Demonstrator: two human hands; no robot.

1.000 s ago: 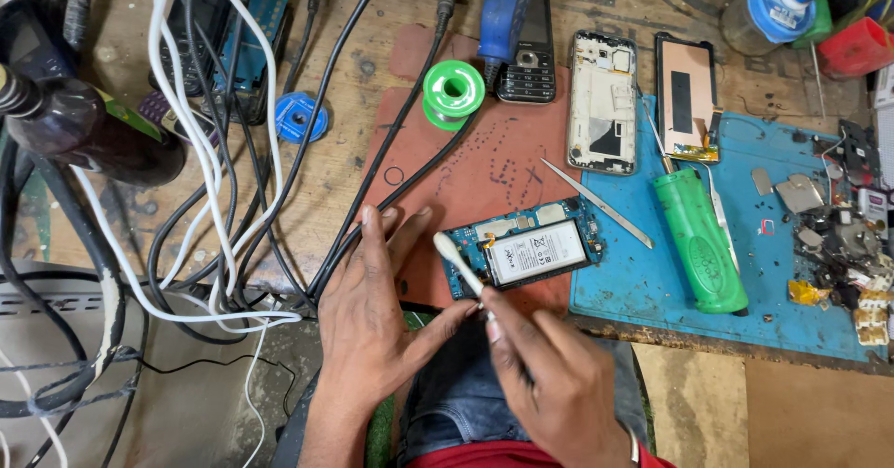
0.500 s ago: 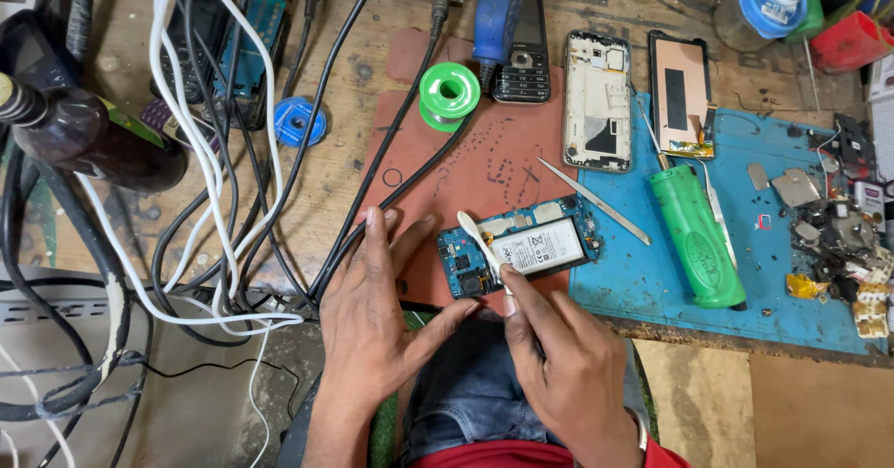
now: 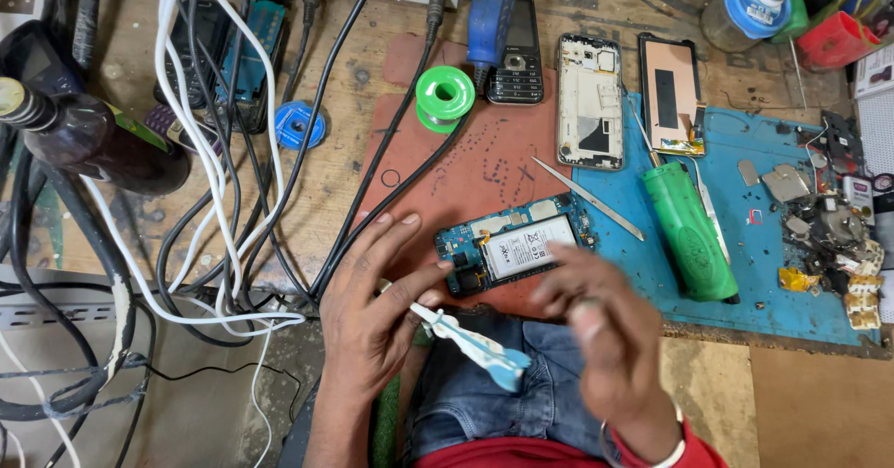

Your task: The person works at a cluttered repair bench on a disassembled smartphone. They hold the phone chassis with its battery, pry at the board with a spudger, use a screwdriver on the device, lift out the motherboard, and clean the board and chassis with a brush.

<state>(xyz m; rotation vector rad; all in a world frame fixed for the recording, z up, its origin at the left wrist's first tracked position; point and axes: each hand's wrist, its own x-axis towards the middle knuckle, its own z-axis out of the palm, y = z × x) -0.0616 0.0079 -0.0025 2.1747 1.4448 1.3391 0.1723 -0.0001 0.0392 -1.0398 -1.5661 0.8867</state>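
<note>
Low in the middle of the frame, my left hand [image 3: 372, 305] pinches one end of a small white and light-blue plastic tool [image 3: 470, 342] between thumb and fingers, its tip pointing down right over my lap. My right hand [image 3: 601, 338] hangs blurred just right of the tool, fingers loosely curled; I cannot tell if they hold anything. Just above both hands, the opened phone with its blue circuit board and white-labelled battery [image 3: 517, 244] lies on the reddish-brown mat [image 3: 484, 151] on the bench, beside the blue mat [image 3: 773, 244] carrying a green cylindrical tool [image 3: 689, 230].
</note>
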